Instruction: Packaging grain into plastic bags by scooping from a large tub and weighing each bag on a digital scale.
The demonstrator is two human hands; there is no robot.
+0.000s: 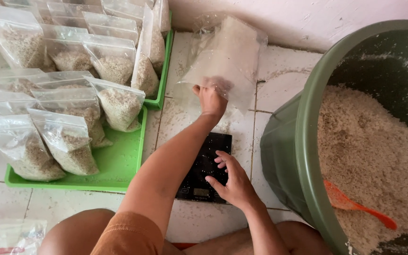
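Knees: bare, bottom edge, orange shorts hem between them.
Tub (303,141): green, large, right; white rice inside, orange scoop (355,205) half buried.
Trays (119,165): two green, left, crowded with filled clear rice bags (119,101).
Empty bag (227,56): clear, pinched shut in left hand (211,99), raised over the tiled floor.
Scale (204,165): black, flat; right hand (232,182) spread, fingers resting on it.
Risk: thin pinch may slip; leaning bags could topple.

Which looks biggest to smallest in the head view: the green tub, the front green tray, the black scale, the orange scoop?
1. Green tub, though nearest the camera and cut off by the frame.
2. Front green tray.
3. Black scale, partly under the right hand.
4. Orange scoop, half-buried in the grain.
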